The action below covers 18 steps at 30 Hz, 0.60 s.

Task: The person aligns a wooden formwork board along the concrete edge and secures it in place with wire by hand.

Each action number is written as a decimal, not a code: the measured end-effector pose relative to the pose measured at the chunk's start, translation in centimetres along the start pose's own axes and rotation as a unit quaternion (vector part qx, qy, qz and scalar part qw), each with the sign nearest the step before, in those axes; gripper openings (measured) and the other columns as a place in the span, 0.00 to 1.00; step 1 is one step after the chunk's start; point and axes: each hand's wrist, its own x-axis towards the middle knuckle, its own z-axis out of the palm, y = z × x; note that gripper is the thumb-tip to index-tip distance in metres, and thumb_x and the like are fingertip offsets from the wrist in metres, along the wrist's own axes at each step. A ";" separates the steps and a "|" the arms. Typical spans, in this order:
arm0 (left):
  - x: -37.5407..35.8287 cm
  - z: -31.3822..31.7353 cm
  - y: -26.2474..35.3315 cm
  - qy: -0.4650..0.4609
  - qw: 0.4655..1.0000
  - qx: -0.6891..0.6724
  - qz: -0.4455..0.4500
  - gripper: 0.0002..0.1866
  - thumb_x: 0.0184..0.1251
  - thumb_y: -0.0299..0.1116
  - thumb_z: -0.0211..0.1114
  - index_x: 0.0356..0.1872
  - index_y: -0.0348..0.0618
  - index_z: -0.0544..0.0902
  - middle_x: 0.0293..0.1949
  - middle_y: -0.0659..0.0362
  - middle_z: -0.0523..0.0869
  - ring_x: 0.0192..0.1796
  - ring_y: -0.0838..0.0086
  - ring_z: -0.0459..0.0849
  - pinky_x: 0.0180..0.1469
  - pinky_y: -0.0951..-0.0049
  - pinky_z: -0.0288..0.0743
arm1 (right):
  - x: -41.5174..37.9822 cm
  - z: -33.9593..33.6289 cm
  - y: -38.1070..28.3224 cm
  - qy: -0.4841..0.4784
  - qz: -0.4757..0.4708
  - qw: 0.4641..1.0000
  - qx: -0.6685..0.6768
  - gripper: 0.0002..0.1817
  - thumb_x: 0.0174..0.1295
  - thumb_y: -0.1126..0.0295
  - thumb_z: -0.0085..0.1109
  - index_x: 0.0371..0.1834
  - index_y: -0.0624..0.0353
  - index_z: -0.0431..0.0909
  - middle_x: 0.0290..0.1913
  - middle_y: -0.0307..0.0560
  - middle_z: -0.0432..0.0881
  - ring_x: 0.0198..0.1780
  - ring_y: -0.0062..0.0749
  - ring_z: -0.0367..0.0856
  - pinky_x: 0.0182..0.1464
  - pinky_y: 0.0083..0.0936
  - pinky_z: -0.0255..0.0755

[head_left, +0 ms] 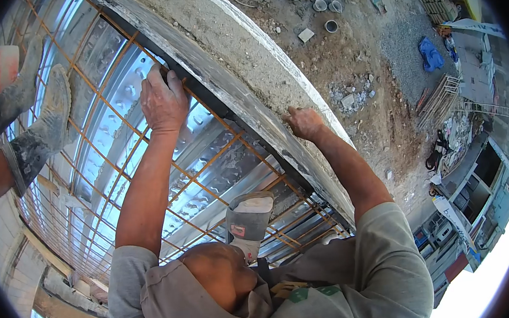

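Note:
My left hand [165,100] is closed at the rusty rebar mesh [193,179], against the black strip [227,110] along the inner side of the wall. Its fingertips are partly hidden, and what they grip does not show clearly. On the rough concrete wall top [260,75] rests my right hand [307,123], with its fingers curled down at the inner edge. Anything in those fingers is too small or hidden to name. Beneath the mesh lies shiny ribbed metal decking [134,79]. One of my boots [249,222] stands on it, below my arms.
At the left, another person's muddy boots [53,109] stand on the mesh. Beyond the wall the ground drops well below, with several buckets [331,26], broken rubble [351,97], a blue tarp [430,54] and stacked metal frames [439,99]. A parked vehicle [442,228] shows lower right.

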 end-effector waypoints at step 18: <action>-0.1 0.2 -0.3 0.018 1.000 0.004 0.020 0.17 0.67 0.35 0.53 0.52 0.36 0.72 0.41 0.43 0.81 0.45 0.48 0.78 0.47 0.54 0.70 | 1.4 -0.3 0.3 -0.069 0.166 0.980 0.088 0.14 0.55 0.68 0.50 0.38 0.59 0.83 0.45 0.55 0.83 0.49 0.47 0.82 0.49 0.39 0.77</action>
